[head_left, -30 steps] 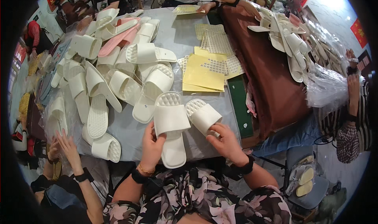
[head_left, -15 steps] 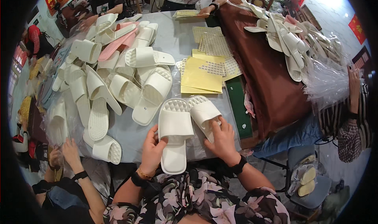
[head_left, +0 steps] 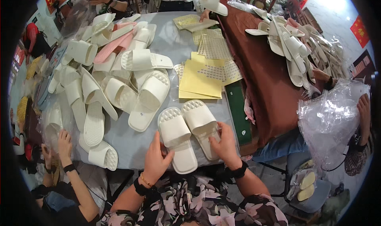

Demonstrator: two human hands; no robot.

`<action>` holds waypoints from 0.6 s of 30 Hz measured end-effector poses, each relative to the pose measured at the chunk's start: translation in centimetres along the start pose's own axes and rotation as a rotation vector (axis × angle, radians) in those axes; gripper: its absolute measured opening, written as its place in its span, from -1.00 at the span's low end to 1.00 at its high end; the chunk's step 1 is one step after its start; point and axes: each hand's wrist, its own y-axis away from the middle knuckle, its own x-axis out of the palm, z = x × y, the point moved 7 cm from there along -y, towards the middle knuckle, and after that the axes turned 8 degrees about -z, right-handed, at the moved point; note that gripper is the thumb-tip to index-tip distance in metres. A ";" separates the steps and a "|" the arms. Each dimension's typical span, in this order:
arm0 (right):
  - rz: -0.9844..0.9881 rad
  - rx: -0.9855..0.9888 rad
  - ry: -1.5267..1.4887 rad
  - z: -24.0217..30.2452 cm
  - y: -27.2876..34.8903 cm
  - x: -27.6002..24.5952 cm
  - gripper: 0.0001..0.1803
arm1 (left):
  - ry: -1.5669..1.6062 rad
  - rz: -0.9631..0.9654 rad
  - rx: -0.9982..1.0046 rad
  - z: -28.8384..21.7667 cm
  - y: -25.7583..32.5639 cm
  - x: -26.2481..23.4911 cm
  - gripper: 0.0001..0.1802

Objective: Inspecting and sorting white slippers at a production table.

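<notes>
Two white slippers with open toes and quilted footbeds lie side by side at the table's front edge, toes pointing away from me. My left hand (head_left: 156, 157) is at the outer side of the left slipper (head_left: 174, 131), its thumb against the sole's edge and its fingers beside the strap. On the other side, my right hand (head_left: 225, 146) grips the right slipper (head_left: 199, 122) by its outer edge, thumb over the footbed. Just beyond to the left, another white slipper (head_left: 152, 92) rests at the border of a large pile.
Piled white slippers (head_left: 93, 91), with a pink slipper (head_left: 115, 47) among them, cover the table's left. Yellow sheets (head_left: 201, 77) and label sheets (head_left: 216, 47) lie further back. More slippers (head_left: 291, 47) sit on brown cloth (head_left: 262, 67) at right. Co-workers' hands (head_left: 65, 148) handle plastic bags (head_left: 331, 115).
The left slipper has turned, its heel swinging right, and the right one has come nearer and straightened beside it. Across the table, a co-worker now raises a white slipper.
</notes>
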 end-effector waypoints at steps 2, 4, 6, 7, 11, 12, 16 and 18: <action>0.059 0.042 -0.034 0.0 -0.2 0.4 -0.38 | 0.040 0.089 -0.027 -0.2 0.1 0.7 -0.11; 0.093 0.022 -0.052 0.3 -0.8 0.3 -0.47 | 0.052 0.077 -0.016 -0.5 0.0 0.7 -0.13; 0.110 0.033 -0.036 0.1 -1.7 -0.2 -0.52 | 0.005 -0.010 0.036 -0.8 -0.1 0.1 -0.31; 0.127 0.054 -0.029 -0.2 -2.2 -0.4 -0.58 | 0.001 -0.017 0.055 -0.9 -0.3 0.0 -0.31; 0.051 0.027 -0.056 -0.9 -4.7 -1.5 -0.69 | -0.154 -0.109 0.500 -4.5 -0.7 0.0 -0.56; 0.047 0.022 -0.051 -1.1 -5.3 -1.7 -0.69 | -0.156 -0.144 0.672 -6.0 -0.5 0.1 -0.61; 0.053 0.062 -0.014 -2.2 -7.9 -1.8 -0.72 | -0.180 -0.099 0.775 -8.4 -1.4 1.9 -0.58; 0.086 0.072 0.051 -2.6 -8.9 -1.5 -0.72 | -0.255 -0.062 0.656 -8.1 -2.4 3.0 -0.57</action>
